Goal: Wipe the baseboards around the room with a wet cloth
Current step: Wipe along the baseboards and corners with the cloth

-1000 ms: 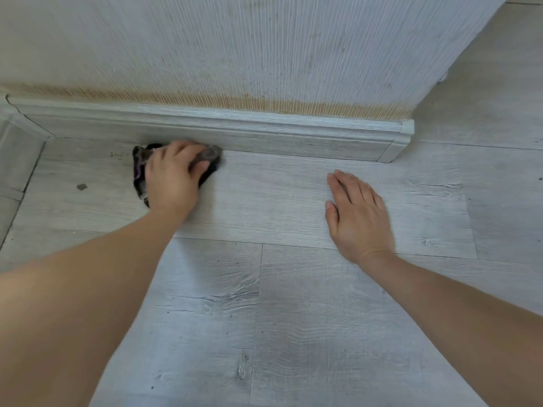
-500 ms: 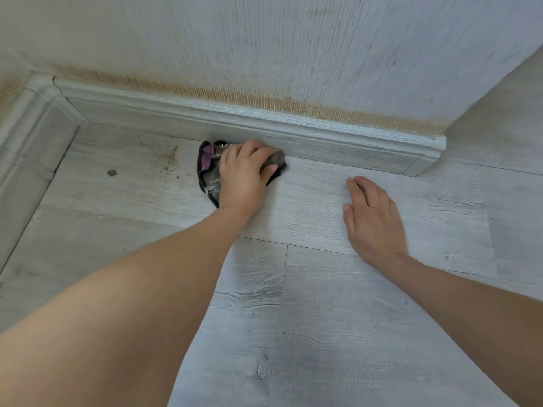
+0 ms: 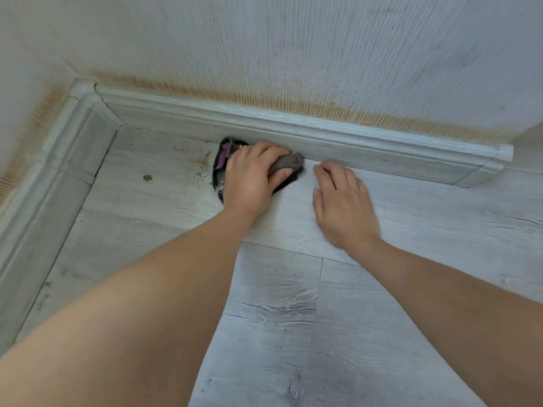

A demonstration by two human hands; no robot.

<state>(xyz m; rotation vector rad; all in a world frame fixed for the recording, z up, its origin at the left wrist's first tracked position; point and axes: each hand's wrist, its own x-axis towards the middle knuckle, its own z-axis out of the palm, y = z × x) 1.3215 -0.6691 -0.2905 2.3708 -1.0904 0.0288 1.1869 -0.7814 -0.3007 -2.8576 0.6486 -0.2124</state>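
Observation:
A grey baseboard (image 3: 338,142) runs along the foot of the far wall and turns a corner at the left. My left hand (image 3: 249,177) grips a dark wet cloth (image 3: 286,164) with a purple patch, and holds it on the floor against the bottom of the baseboard. Most of the cloth is hidden under the hand. My right hand (image 3: 343,204) lies flat on the floor just right of the cloth, fingers straight and pointing toward the baseboard, with nothing in it.
A second stretch of baseboard (image 3: 53,183) runs along the left wall. Dirt crumbs and a brown stain (image 3: 202,160) lie on the grey plank floor near the corner. The baseboard ends in a cap (image 3: 499,157) at the wall's outer corner, right.
The cloth and my left hand have slid right along the baseboard, away from the corner. My right hand now lies much closer to the cloth. The view has swung left, showing the corner.

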